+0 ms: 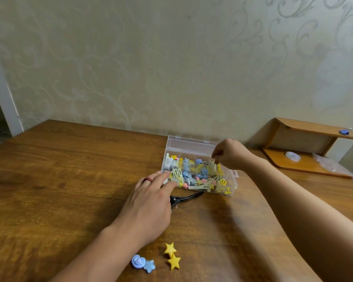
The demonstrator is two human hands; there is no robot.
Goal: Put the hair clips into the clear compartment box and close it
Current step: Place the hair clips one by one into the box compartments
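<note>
The clear compartment box [232, 185] stands open on the wooden table, its lid [190, 144] tilted back toward the wall. Several yellow, blue, pink and cream hair clips [200, 174] fill it. My left hand [151, 200], with a red ring, rests on the table, its fingertips touching the box's near-left corner. My right hand [229, 153] hovers over the box's right side, fingers pinched together above a cream clip; whether it grips one is unclear. A black clip [189, 197] lies just before the box. Two yellow star clips [172, 256] and a blue clip [143, 262] lie near me.
A small wooden shelf [306, 151] stands at the right against the wall, with a roll of tape [292, 156], a plastic bag [328, 164] and a blue binder clip [344, 131] on top. The patterned wall runs behind the table.
</note>
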